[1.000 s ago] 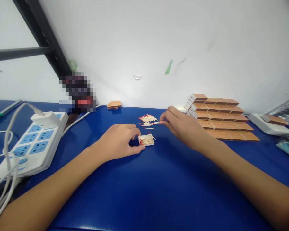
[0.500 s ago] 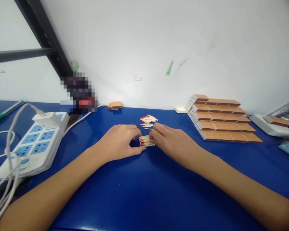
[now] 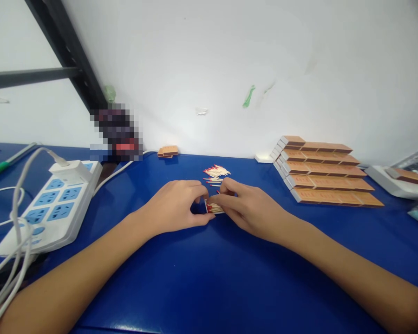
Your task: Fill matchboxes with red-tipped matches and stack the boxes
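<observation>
A small white matchbox tray (image 3: 206, 207) filled with red-tipped matches (image 3: 214, 209) lies between my two hands on the blue table. My left hand (image 3: 177, 206) grips the tray's left end, thumb at the near side and fingers at the far side. My right hand (image 3: 249, 208) is bent round the right end, its index finger stretched leftward over the matches and touching them. Its thumb is partly hidden. Just beyond the tray is a loose pile of matches (image 3: 218, 171), with several single ones (image 3: 214, 181) lying nearer my hands.
Stepped rows of orange matchboxes (image 3: 334, 182) stand at the right by the wall. Two more matchboxes (image 3: 170, 150) lie at the back. A white power strip (image 3: 80, 222) with cables is at the left. A white device (image 3: 386, 183) sits far right on the blue table (image 3: 202, 278).
My right index finger has straightened and reached left across the matches in the tray; before, the right fingers were bunched at its right end. My left hand keeps its grip.
</observation>
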Demonstrator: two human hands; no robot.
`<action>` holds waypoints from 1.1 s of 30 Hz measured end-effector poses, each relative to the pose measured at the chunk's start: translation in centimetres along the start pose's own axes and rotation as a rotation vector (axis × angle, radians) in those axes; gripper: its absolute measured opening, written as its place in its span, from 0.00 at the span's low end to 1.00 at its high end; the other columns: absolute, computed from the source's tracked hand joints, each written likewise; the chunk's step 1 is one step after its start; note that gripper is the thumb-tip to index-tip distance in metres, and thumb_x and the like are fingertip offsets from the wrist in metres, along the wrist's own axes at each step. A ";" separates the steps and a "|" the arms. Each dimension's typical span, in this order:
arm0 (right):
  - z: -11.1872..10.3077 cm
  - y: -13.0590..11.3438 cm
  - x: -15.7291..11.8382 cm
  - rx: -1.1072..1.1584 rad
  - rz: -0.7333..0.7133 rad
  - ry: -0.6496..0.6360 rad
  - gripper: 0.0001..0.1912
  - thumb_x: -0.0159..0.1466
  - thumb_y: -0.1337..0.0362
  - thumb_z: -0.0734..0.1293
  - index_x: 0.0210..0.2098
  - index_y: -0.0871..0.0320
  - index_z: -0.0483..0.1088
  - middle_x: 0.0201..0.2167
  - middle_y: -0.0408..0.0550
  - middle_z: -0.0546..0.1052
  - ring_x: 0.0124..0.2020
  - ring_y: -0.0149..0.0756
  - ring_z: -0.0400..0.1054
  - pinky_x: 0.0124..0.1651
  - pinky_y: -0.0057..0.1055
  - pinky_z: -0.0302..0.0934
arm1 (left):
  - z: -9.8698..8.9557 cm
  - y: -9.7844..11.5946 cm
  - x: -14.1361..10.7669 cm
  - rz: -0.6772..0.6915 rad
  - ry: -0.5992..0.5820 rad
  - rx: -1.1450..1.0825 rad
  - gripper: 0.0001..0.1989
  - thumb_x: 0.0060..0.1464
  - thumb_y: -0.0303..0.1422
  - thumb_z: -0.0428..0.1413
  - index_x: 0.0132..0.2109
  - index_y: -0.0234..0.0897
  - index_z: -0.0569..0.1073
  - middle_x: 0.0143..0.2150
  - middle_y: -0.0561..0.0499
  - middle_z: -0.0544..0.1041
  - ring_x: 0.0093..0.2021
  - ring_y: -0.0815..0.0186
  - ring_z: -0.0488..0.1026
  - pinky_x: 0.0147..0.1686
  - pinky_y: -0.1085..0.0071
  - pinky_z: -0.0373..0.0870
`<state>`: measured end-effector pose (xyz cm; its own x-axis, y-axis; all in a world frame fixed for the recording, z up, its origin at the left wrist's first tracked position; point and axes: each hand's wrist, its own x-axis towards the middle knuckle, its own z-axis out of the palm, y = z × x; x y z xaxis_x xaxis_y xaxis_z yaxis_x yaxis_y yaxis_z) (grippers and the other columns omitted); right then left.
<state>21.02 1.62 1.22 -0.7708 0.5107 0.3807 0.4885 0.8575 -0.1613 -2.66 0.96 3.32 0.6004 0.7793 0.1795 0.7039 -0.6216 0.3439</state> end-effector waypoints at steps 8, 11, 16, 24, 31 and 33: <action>-0.8 1.3 0.2 -0.037 0.389 0.033 0.09 0.68 0.58 0.69 0.36 0.57 0.74 0.34 0.45 0.72 0.27 0.31 0.63 0.32 0.33 0.56 | 0.1 0.1 0.0 -0.007 -0.016 0.041 0.13 0.56 0.43 0.65 0.38 0.37 0.78 0.35 0.54 0.76 0.33 0.66 0.72 0.32 0.68 0.61; -0.7 1.7 0.4 0.054 0.494 -0.033 0.14 0.69 0.54 0.68 0.33 0.56 0.73 0.33 0.46 0.73 0.28 0.32 0.65 0.32 0.33 0.57 | 0.2 -0.1 -0.1 0.015 -0.008 0.022 0.13 0.55 0.43 0.65 0.38 0.37 0.78 0.34 0.55 0.76 0.33 0.67 0.71 0.32 0.68 0.61; -0.3 2.0 0.3 0.081 0.504 -0.030 0.11 0.69 0.56 0.69 0.34 0.56 0.74 0.35 0.46 0.73 0.30 0.33 0.66 0.34 0.33 0.58 | 0.1 -0.1 -0.1 0.021 -0.008 0.017 0.13 0.55 0.43 0.66 0.38 0.37 0.78 0.34 0.55 0.76 0.32 0.67 0.71 0.32 0.69 0.61; 1.7 2.6 0.5 0.117 0.509 0.042 0.05 0.70 0.63 0.69 0.36 0.56 0.75 0.35 0.45 0.70 0.32 0.34 0.66 0.36 0.32 0.59 | 0.1 -0.1 -0.2 0.045 -0.005 0.045 0.14 0.56 0.43 0.65 0.40 0.37 0.78 0.35 0.54 0.76 0.33 0.66 0.73 0.33 0.68 0.63; 2.5 3.9 0.9 0.121 0.497 0.104 0.04 0.71 0.61 0.70 0.40 0.55 0.74 0.35 0.44 0.69 0.33 0.34 0.65 0.37 0.33 0.59 | 0.3 -0.4 -0.2 0.038 0.001 0.054 0.14 0.56 0.44 0.64 0.38 0.37 0.77 0.34 0.54 0.76 0.33 0.66 0.72 0.32 0.68 0.63; 2.5 4.0 0.9 0.135 0.501 0.073 0.06 0.71 0.61 0.69 0.38 0.56 0.73 0.35 0.44 0.69 0.33 0.34 0.65 0.37 0.33 0.59 | 0.3 -0.5 -0.2 0.033 0.002 0.055 0.14 0.56 0.44 0.63 0.38 0.37 0.76 0.34 0.55 0.76 0.33 0.67 0.72 0.32 0.68 0.62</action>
<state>21.30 5.70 -1.33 -0.4228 0.8591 0.2885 0.7293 0.5115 -0.4544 -2.99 1.05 2.82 0.6226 0.7586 0.1918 0.7039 -0.6501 0.2863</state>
